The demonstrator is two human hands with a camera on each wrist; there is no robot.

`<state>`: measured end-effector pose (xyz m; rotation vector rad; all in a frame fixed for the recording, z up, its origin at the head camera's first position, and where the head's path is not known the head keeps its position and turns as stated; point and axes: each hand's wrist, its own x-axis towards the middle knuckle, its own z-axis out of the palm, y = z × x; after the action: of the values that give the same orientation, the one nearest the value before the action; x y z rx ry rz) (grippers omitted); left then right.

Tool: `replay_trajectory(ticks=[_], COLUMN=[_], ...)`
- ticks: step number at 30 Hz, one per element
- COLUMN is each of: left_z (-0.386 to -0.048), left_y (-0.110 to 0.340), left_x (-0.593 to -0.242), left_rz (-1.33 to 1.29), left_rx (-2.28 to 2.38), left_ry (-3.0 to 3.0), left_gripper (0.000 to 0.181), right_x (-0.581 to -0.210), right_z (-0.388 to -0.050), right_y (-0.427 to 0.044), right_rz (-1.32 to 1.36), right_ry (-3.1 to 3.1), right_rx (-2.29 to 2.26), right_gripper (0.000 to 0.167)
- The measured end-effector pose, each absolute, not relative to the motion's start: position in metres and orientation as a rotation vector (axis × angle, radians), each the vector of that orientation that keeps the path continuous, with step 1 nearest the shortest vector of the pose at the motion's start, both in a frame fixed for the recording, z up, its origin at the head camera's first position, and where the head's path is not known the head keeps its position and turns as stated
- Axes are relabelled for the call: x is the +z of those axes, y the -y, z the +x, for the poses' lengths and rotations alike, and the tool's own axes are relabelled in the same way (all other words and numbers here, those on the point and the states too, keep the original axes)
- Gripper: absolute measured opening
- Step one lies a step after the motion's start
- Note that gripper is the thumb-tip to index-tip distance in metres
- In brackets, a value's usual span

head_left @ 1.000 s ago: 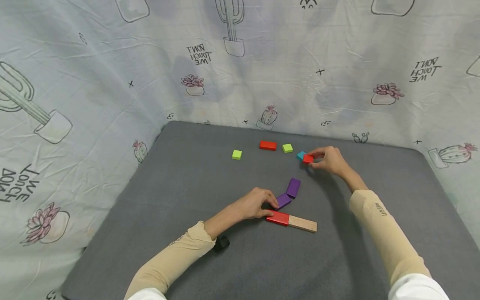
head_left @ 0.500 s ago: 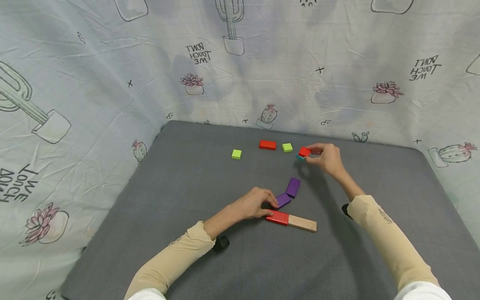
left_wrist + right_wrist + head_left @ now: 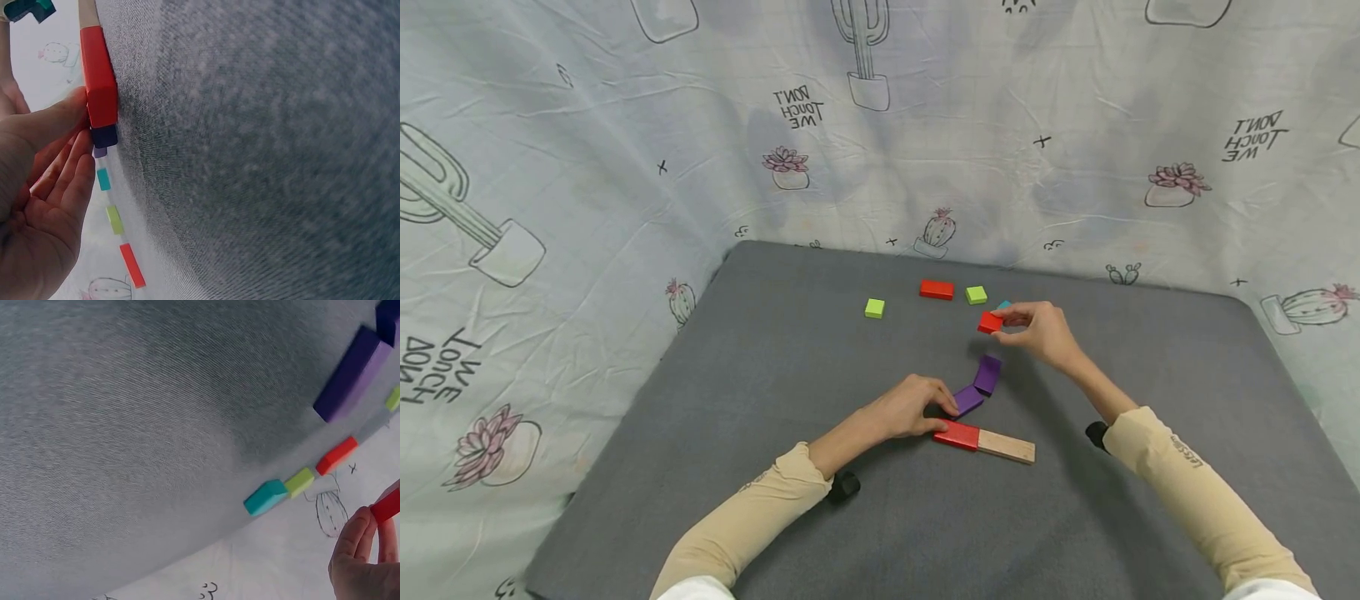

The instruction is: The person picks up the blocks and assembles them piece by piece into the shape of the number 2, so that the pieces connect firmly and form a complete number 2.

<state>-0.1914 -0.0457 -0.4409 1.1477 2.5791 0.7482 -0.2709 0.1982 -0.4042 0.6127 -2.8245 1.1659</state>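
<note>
In the head view my right hand [image 3: 1037,333] pinches a small red block [image 3: 989,322] between thumb and fingertips, raised above the table. Just behind those fingers a teal block [image 3: 265,497] is partly hidden. My left hand [image 3: 913,408] rests at a red rectangular block [image 3: 957,435], its thumb touching that block and its fingertips at the nearer purple block [image 3: 967,401]. A plain wooden block [image 3: 1006,447] lies end to end with the red one. Another purple block [image 3: 988,374] meets the nearer purple one at an angle.
Further back on the grey table [image 3: 775,333] lie a red block [image 3: 937,289], a lime block [image 3: 976,295] and a second lime block [image 3: 875,308]. A patterned cloth [image 3: 962,125] hangs behind the table. Black wrist devices show at both sleeves.
My right hand first shifts the small red block back over the teal block, then brings it left and nearer, towards the purple blocks. My left hand stays put.
</note>
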Motion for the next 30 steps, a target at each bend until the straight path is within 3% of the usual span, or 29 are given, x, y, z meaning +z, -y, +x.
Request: replay_trajectory(ticks=[19,30], left_z=[-0.191,-0.189], left_y=[0.047,0.048], left_x=[-0.439,-0.439], left_rz=[1.095,1.117], left_rx=[0.738,0.783], left_ry=[-2.568,-2.561], left_gripper=[0.023,0.022], right_x=[-0.430,-0.443], right_z=[-0.276,-0.282], right_y=[-0.202,-0.201], right_rz=[1.006,1.072], right_ry=[2.778,2.771], right_rx=[0.908,0.788], right_gripper=[0.029,0.024])
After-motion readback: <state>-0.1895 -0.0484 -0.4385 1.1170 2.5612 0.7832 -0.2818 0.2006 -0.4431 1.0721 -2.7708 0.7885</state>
